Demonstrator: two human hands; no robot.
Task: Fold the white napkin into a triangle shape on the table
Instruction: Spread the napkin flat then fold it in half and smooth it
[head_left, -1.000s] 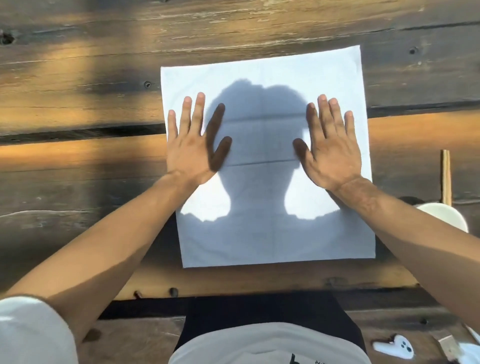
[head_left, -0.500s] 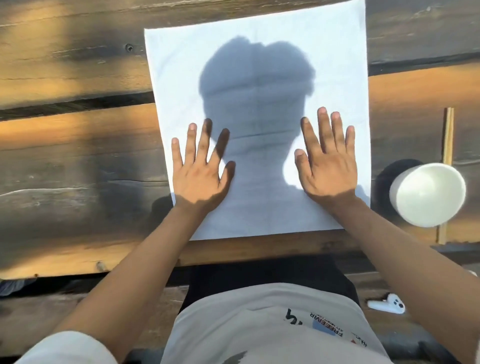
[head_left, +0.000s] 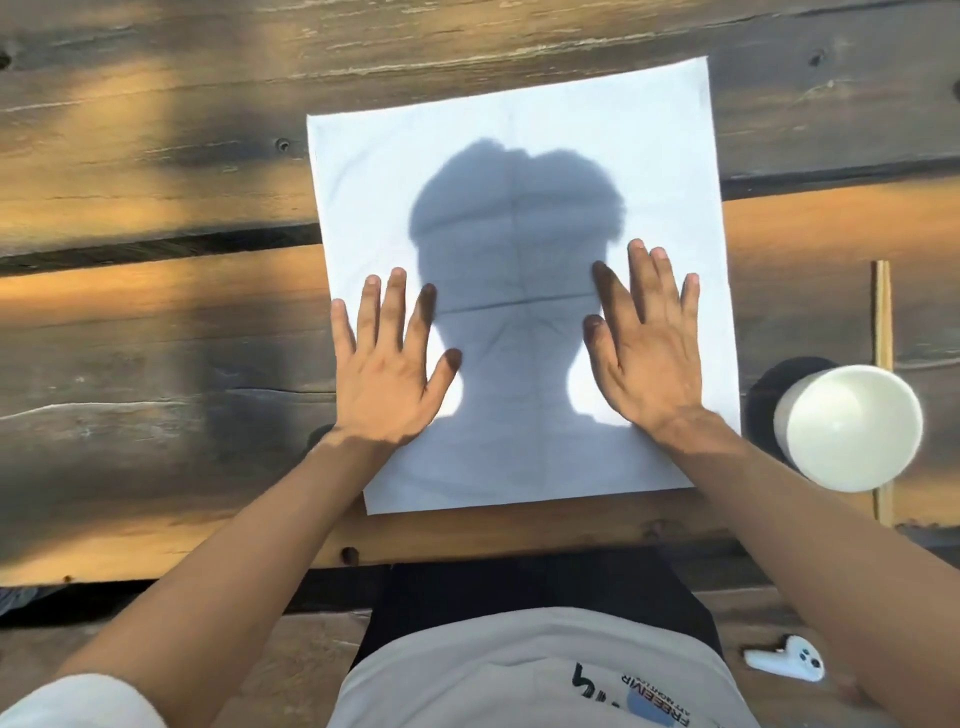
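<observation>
Left hand (head_left: 387, 371) and right hand (head_left: 647, 358) lie open, palms flat on the white napkin (head_left: 519, 156), probably smoothing it. It's unfolded; 0 corners lifted.

Flat hands (head_left: 387, 371) (head_left: 649, 358), unfolded napkin (head_left: 519, 150), table (head_left: 156, 338)

White cup (head_left: 852, 428) lying on its side on the wood surface (head_left: 156, 338), right of the hands, open end toward camera. Thin wooden stick (head_left: 883, 332) just beyond it, running away from the edge, partly hidden by the cup. Small white controller (head_left: 787, 673) lower right, below the surface edge.
</observation>
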